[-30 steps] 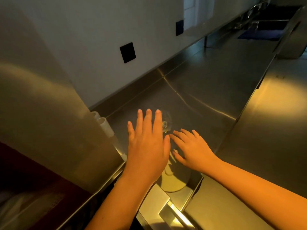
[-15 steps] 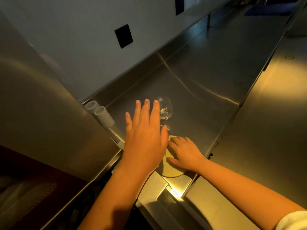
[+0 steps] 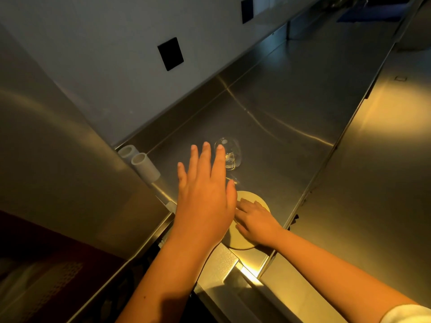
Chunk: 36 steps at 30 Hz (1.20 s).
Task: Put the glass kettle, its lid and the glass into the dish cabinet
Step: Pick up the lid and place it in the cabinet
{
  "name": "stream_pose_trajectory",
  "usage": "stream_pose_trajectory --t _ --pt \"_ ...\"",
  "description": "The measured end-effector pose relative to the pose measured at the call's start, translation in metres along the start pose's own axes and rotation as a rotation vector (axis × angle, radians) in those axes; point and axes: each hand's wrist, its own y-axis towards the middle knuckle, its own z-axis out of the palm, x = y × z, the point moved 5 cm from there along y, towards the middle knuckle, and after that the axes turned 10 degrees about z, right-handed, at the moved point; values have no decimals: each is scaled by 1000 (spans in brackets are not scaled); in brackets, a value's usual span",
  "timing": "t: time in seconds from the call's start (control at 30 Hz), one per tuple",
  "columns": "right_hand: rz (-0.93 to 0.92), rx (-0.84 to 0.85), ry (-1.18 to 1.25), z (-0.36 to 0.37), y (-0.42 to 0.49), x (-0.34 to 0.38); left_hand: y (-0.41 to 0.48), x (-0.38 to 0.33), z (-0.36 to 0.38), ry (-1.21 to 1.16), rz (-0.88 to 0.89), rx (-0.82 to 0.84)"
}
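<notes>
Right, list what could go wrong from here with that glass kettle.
1. The glass kettle is clear and faint on the dim steel counter, and the open left hand hides part of it: a blind reach may knock it over.
2. The right hand lies flat on the round beige disc near the counter's front edge; pushed, it may slide off.

The left hand (image 3: pixel 205 201) and left arm (image 3: pixel 168 276) are bare. The right hand (image 3: pixel 256 222) is bare too. The right arm (image 3: pixel 338 271) is bare up to a white sleeve (image 3: pixel 408 314).
</notes>
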Motion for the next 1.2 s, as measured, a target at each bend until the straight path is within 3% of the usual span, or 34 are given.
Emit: stream_pose_trajectory --t 0.43,0.9,1.2 --pt "54 -212 -5 1 -4 2 -1 -2 0 -15 20 -16" --pt "184 -208 221 3 -3 7 -2 -2 1 -5 12 -2" --pt "145 -184 221 -6 -1 9 -1 -2 3 6 -1 34"
